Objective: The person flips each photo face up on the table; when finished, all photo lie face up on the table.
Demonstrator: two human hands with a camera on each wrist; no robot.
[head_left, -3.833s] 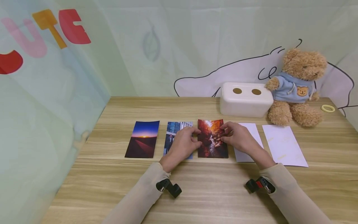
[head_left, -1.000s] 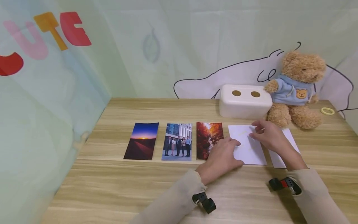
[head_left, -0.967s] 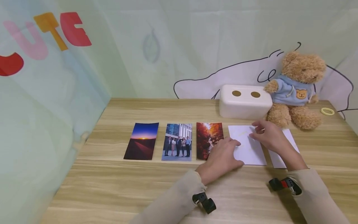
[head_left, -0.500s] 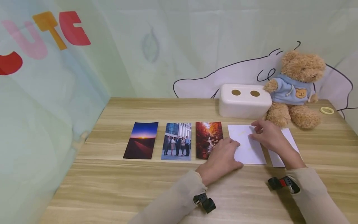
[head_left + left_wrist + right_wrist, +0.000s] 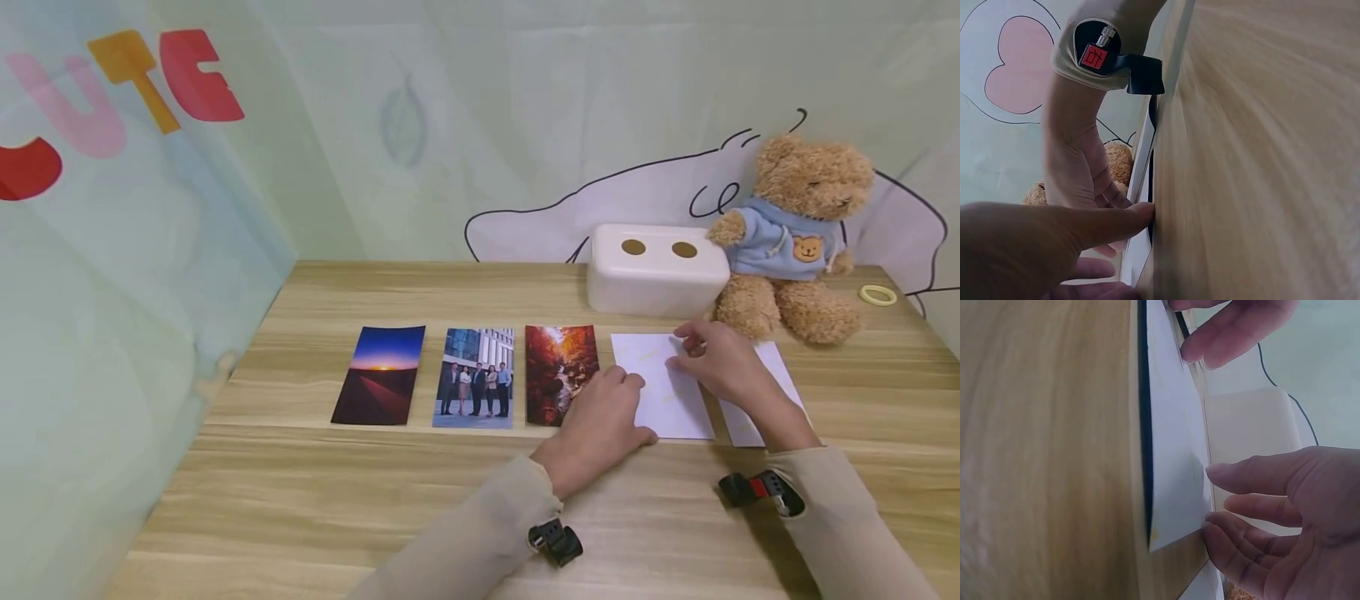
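In the head view a white photo-sized card (image 5: 671,396) lies flat on the wooden table. My left hand (image 5: 600,421) is at its left side, thumb by the near edge and fingers by the left edge, partly covering the autumn stream photo (image 5: 555,358). Over the card's upper right edge is my right hand (image 5: 720,362), with loosely bent fingers. The right wrist view shows the right thumb and fingertips at the border of the white card (image 5: 1175,437), spread apart. Under my right hand and wrist lies a second white card (image 5: 783,375), partly hidden.
To the left lie a group photo (image 5: 475,379) and a sunset photo (image 5: 380,375), both face up in the same row. Behind the cards stands a white box (image 5: 658,279) with two round holes. A teddy bear (image 5: 806,242) sits beside it, near a yellow ring (image 5: 877,295).
Both hands have moved right, from the autumn photo to the white card, uncovering the group photo. In the last half second the left hand has shifted slightly; the right has stayed put.
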